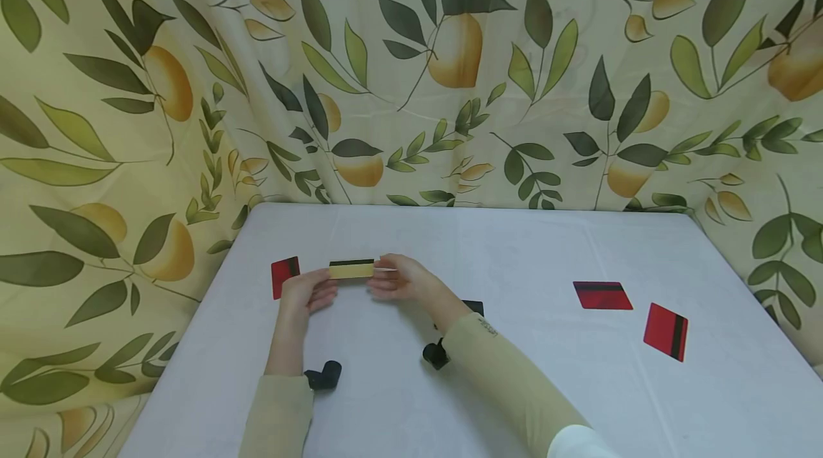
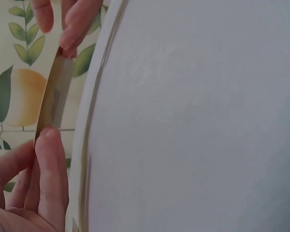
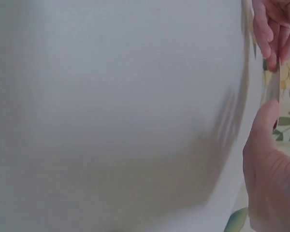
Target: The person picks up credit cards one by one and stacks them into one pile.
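A gold card (image 1: 351, 270) with a dark stripe along its top edge is held up over the far part of the table. My left hand (image 1: 307, 291) pinches its left end, and my right hand (image 1: 401, 278) pinches the right end. In the left wrist view the card (image 2: 50, 101) appears nearly edge-on, with fingertips gripping both ends. From the right wrist only a thin sliver of it shows between the hands. Just behind my left hand lies a red card (image 1: 280, 276) with a dark stripe, partly covered by that hand.
Two red striped cards, one lying crosswise (image 1: 603, 298) and one turned (image 1: 662, 333), rest on the right of the white table (image 1: 527, 251). A dark card (image 1: 474, 306) is half hidden by my right forearm. A fruit-patterned curtain (image 1: 411, 136) hangs behind the table.
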`<state>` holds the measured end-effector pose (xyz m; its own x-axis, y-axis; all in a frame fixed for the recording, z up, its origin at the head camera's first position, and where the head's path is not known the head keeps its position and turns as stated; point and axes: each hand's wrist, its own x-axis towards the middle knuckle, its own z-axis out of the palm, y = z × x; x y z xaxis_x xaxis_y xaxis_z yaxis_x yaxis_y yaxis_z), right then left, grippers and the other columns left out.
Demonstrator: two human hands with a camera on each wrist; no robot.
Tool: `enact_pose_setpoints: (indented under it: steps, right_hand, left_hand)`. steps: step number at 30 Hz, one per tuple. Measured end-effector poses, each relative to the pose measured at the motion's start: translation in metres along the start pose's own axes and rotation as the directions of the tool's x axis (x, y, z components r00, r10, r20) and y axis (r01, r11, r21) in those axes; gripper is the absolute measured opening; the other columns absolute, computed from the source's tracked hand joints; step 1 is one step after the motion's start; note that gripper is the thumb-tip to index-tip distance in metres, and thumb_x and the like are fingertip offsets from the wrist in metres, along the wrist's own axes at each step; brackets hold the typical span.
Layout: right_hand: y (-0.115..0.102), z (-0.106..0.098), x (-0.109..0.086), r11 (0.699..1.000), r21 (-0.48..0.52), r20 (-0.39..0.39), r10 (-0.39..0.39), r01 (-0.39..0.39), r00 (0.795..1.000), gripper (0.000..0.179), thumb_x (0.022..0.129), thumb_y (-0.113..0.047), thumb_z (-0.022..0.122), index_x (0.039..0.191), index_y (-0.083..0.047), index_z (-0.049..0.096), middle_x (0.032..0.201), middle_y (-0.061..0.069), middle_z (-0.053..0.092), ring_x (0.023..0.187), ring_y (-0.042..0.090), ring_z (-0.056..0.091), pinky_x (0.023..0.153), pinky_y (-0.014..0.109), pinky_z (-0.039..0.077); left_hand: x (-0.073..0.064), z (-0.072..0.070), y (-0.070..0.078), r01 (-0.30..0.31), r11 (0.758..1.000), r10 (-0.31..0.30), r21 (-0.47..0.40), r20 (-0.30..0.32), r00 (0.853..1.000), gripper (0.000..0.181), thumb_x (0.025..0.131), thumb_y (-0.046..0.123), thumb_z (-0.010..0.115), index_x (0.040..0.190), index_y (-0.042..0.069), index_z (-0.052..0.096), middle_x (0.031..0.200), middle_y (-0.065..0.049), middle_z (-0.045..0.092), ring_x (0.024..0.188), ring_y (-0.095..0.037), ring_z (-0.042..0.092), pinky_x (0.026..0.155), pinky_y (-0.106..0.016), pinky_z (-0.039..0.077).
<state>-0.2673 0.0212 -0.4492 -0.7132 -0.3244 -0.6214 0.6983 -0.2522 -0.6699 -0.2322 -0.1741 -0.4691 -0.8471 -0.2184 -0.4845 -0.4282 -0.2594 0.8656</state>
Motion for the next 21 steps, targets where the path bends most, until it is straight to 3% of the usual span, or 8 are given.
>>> enact_pose_setpoints:
  steps: [8,14,21]
  right_hand:
    - [-0.003,-0.007,-0.011,0.998,0.053,-0.105,-0.039,0.044,0.994,0.034,0.091,-0.013,0.055,0.123,-0.001,0.050,0.119,0.022,0.053,0.104,0.034,0.058,0.088,0.040,0.050]
    - [-0.004,-0.015,-0.018,0.995,-0.002,-0.147,-0.102,0.103,0.984,0.035,0.088,-0.010,0.058,0.122,-0.003,0.055,0.113,0.020,0.059,0.073,0.020,0.066,0.079,0.035,0.054]
    - [-0.006,-0.027,-0.032,0.986,-0.055,-0.167,-0.162,0.155,0.973,0.036,0.087,-0.004,0.060,0.122,-0.006,0.057,0.100,0.015,0.066,0.067,0.016,0.066,0.067,0.029,0.056]
  left_hand:
    - [-0.009,0.014,0.000,-0.010,0.999,0.011,-0.047,0.032,0.999,0.034,0.086,0.006,0.060,0.119,-0.002,0.057,0.083,-0.006,0.069,0.073,-0.017,0.068,0.071,-0.031,0.056]
    - [-0.015,0.026,0.000,-0.014,0.999,0.016,-0.052,0.047,0.999,0.033,0.087,0.005,0.059,0.120,-0.003,0.056,0.079,-0.003,0.068,0.066,-0.014,0.067,0.064,-0.025,0.056]
    - [-0.023,0.040,0.001,-0.028,0.998,0.033,-0.065,0.091,0.995,0.034,0.087,0.004,0.058,0.120,-0.003,0.056,0.079,-0.003,0.067,0.063,-0.013,0.067,0.061,-0.024,0.056]
